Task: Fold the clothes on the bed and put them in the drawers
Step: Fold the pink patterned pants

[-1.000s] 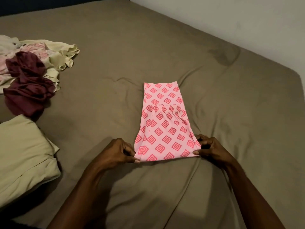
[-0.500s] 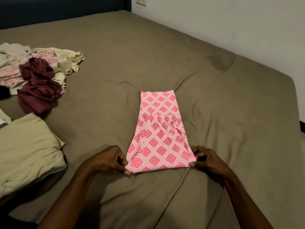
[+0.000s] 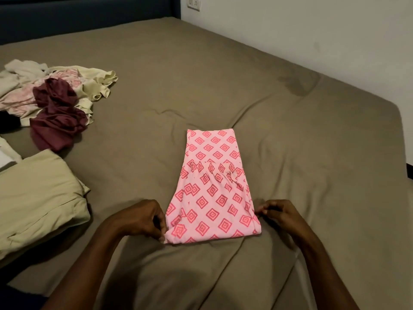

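The pink patterned garment point(image 3: 212, 186) lay flat in a narrow strip at mid-bed point(image 3: 290, 108). Its near corners were pinched by the left hand point(image 3: 143, 218) and right hand point(image 3: 281, 214), presumably so the near edge could be lifted evenly for another fold.

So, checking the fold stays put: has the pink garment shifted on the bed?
No. The pink garment has its far right corner at the same sheet crease as before.

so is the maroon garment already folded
No, the maroon garment lies crumpled on the unfolded pile at the bed's far left.
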`<action>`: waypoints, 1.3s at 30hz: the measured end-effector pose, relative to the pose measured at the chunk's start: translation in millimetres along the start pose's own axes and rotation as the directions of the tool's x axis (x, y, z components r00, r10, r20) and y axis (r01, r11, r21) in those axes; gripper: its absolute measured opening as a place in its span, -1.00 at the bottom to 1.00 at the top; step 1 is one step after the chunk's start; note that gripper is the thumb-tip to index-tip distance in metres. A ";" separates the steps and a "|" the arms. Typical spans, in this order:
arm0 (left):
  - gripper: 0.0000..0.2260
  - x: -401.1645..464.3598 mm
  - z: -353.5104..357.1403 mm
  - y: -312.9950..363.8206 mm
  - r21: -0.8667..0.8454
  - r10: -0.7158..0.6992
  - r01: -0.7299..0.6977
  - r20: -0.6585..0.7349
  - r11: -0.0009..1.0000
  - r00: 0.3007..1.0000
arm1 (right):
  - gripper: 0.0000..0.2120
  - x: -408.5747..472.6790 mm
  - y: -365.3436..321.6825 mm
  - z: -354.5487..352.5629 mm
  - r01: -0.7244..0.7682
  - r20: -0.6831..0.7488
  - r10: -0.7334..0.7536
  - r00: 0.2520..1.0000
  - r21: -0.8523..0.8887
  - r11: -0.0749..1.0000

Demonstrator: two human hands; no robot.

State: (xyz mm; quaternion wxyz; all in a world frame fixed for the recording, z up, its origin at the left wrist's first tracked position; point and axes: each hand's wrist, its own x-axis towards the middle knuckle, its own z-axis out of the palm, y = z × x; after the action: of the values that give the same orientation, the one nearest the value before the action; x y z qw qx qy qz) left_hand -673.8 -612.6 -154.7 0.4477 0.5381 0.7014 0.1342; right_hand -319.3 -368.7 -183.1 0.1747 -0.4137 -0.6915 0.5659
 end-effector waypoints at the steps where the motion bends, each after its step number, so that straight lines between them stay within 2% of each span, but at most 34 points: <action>1: -0.90 3.0 1.5 0.4 0.101 0.034 -0.016 -0.179 0.995 0.983 | -0.66 2.0 -2.9 7.4 0.083 -0.171 -0.097 0.980 -0.087 0.993; 2: -0.92 7.2 4.6 1.8 0.203 0.097 -0.016 -0.397 0.979 0.913 | -0.63 5.1 -7.0 17.0 0.187 -0.281 -0.227 0.933 -0.163 0.969; 3: -0.90 12.6 8.1 6.5 0.295 0.190 -0.013 -0.579 0.955 0.793 | -0.66 8.9 -12.2 28.9 0.297 -0.281 -0.349 0.894 -0.212 0.931; 4: -0.80 19.8 13.4 9.4 0.368 0.276 -0.009 -0.680 0.930 0.679 | -0.68 14.8 -17.8 41.0 0.403 -0.187 -0.463 0.867 -0.285 0.870; 5: -0.63 30.2 16.9 13.6 0.436 0.352 -0.020 -0.698 0.900 0.624 | -0.64 23.3 -20.2 50.5 0.487 -0.067 -0.544 0.836 -0.366 0.793; 7: -0.26 52.8 20.0 15.8 0.530 0.409 -0.041 -0.600 0.847 0.688 | -0.52 46.9 -21.3 63.3 0.573 0.163 -0.588 0.793 -0.527 0.627; 8: -0.17 62.5 20.9 15.0 0.575 0.411 -0.039 -0.535 0.818 0.738 | -0.49 56.9 -22.1 67.9 0.568 0.243 -0.547 0.801 -0.595 0.569; 10: -0.14 79.2 24.1 10.9 0.662 0.402 -0.031 -0.416 0.748 0.816 | -0.46 74.0 -15.3 69.4 0.525 0.342 -0.413 0.844 -0.684 0.506; 12: -0.16 90.5 26.1 3.3 0.660 0.377 -0.045 -0.370 0.750 0.849 | -0.48 85.6 -7.3 64.3 0.521 0.368 -0.373 0.852 -0.672 0.526; 16: -0.18 87.2 22.6 -18.5 0.510 0.434 -0.193 -0.409 0.838 0.803 | -0.54 82.9 -0.3 42.8 0.516 0.270 -0.443 0.855 -0.534 0.670; 19: -0.40 65.6 19.3 -38.6 0.351 0.400 -0.260 -0.424 0.900 0.813 | -0.51 71.0 24.5 17.2 0.471 0.171 -0.459 0.872 -0.548 0.691; 21: -0.32 50.1 12.8 -43.5 0.402 0.471 -0.319 -0.370 0.858 0.800 | -0.45 56.7 33.2 2.0 0.488 0.209 -0.453 0.867 -0.542 0.684; 22: -0.25 41.1 9.7 -44.5 0.412 0.474 -0.327 -0.332 0.850 0.815 | -0.43 47.8 33.3 -0.1 0.507 0.239 -0.453 0.859 -0.527 0.683; 25: -0.09 28.2 13.5 -33.4 0.457 0.386 -0.234 -0.275 0.858 0.880 | -0.34 26.9 30.8 -3.5 0.450 0.243 -0.379 0.893 -0.464 0.763; 26: -0.09 29.2 19.4 -31.1 0.502 0.376 -0.185 -0.312 0.845 0.873 | -0.32 26.1 27.9 -4.2 0.439 0.235 -0.372 0.898 -0.455 0.774; 28: -0.13 37.9 34.7 -30.5 0.604 0.446 -0.164 -0.351 0.780 0.823 | -0.35 29.2 24.0 -2.2 0.469 0.252 -0.395 0.883 -0.490 0.735; 30: -0.16 48.0 41.6 -30.1 0.642 0.533 -0.229 -0.330 0.732 0.779 | -0.47 32.2 21.6 3.8 0.505 0.290 -0.414 0.863 -0.477 0.719; 32: -0.24 55.5 38.5 -23.8 0.619 0.609 -0.318 -0.338 0.718 0.718 | -0.63 36.6 14.2 5.6 0.505 0.326 -0.397 0.858 -0.392 0.769; 35: -0.60 59.2 22.7 -10.6 0.432 0.647 -0.481 -0.495 0.763 0.580 | -0.62 49.6 -8.8 -1.7 0.554 0.363 -0.450 0.816 -0.267 0.789; 36: -0.61 62.2 15.1 -5.1 0.349 0.608 -0.508 -0.570 0.788 0.553 | -0.59 50.9 -27.5 -2.8 0.526 0.344 -0.447 0.826 -0.185 0.830; 37: -0.63 66.3 3.5 3.3 0.230 0.528 -0.517 -0.638 0.825 0.560 | -0.55 54.8 -50.0 -2.5 0.457 0.290 -0.418 0.861 -0.079 0.886; 38: -0.69 71.8 -8.4 15.2 0.052 0.399 -0.508 -0.689 0.860 0.605 | -0.55 59.4 -71.4 0.5 0.354 0.234 -0.357 0.904 0.054 0.934; 39: -0.75 78.0 -24.9 31.8 -0.146 0.269 -0.504 -0.702 0.851 0.659 | -0.64 71.8 -92.3 5.8 0.260 0.160 -0.288 0.944 0.174 0.950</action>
State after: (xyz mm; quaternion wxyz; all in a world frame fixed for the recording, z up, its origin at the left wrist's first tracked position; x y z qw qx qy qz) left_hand -674.4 -524.8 -157.2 0.2147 0.5115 0.6472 0.5229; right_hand -400.8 -318.8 -115.5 0.2180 -0.2451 -0.7108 0.6223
